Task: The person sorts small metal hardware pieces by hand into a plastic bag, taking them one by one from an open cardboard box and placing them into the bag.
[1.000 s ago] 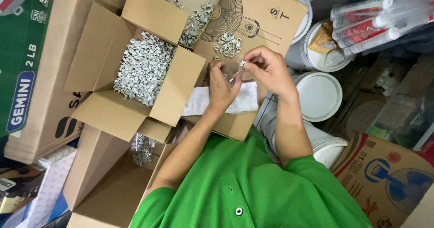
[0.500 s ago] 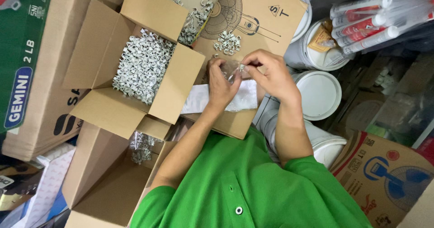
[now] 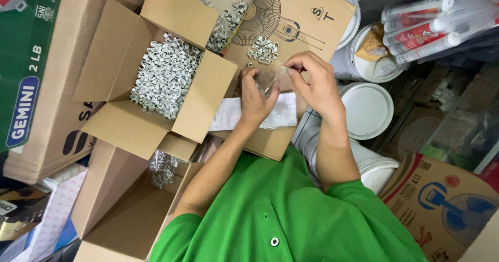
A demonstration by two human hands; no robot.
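The left hand (image 3: 255, 96) and the right hand (image 3: 312, 82) meet over a small clear plastic bag (image 3: 269, 81), which hangs between them: the left hand's fingers are curled shut around the bag's near edge, and the right hand's thumb and forefinger are pressed together at its top corner, pinching what looks like a small white clip, too small to tell for sure. Just under the hands lies a stack of flat clear bags (image 3: 260, 114), resting on a brown cardboard box (image 3: 306, 17) printed with a line drawing of a fan. Just beyond the fingertips a small heap of white clips (image 3: 264, 50) sits on that box. To the left of the grip stands an open carton (image 3: 156, 75) filled with the same white clips, its flaps spread wide. Below it, another open box (image 3: 119, 210) holds a filled bag of clips (image 3: 162, 168). To the right of the hands stand white plastic buckets (image 3: 368, 108), and farther off lie sealant tubes (image 3: 431, 25).
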